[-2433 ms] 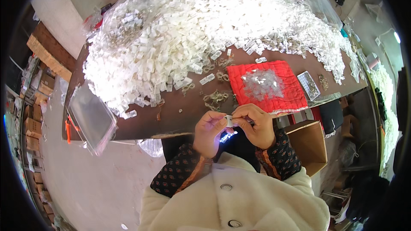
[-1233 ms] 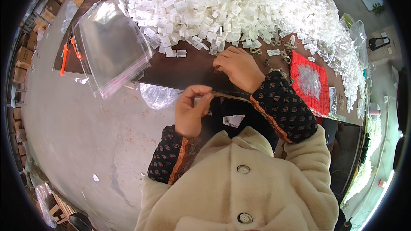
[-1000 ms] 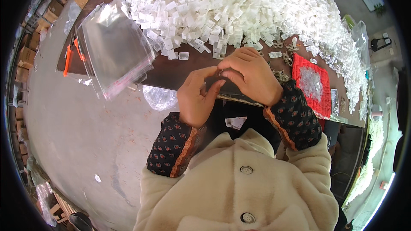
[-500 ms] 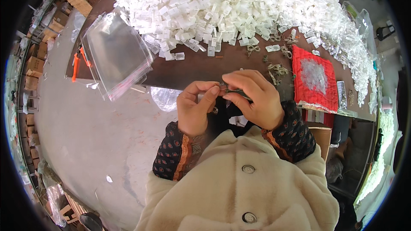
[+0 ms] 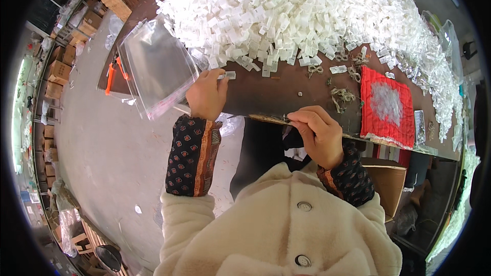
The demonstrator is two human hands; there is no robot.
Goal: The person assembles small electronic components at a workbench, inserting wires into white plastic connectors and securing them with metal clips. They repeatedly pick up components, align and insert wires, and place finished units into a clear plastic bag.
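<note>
My left hand [image 5: 206, 95] reaches over the brown table near its front edge, thumb and fingers closing on a small clear plastic box [image 5: 228, 75] at the pile's near side. Its fingertips partly cover the box. My right hand [image 5: 321, 135] is just in front of the table edge, thumb and index finger pinched around something small, thin and dark that is too small to name. Behind both hands spreads a large heap of small clear plastic boxes [image 5: 286, 18]. Bundles of thin greenish cord [image 5: 341, 99] lie beyond my right hand.
Clear plastic bags [image 5: 158, 66] lie at the table's left, beside an orange-handled tool [image 5: 110, 78]. To the right is a red cloth [image 5: 388, 128] with a clear heap of small pieces on it. A cardboard box [image 5: 383, 186] stands below the table at right.
My hands were together in front of the table and have come apart. The left moved forward and left to the boxes; the right stayed low, slightly to the right. The view shifted a little.
</note>
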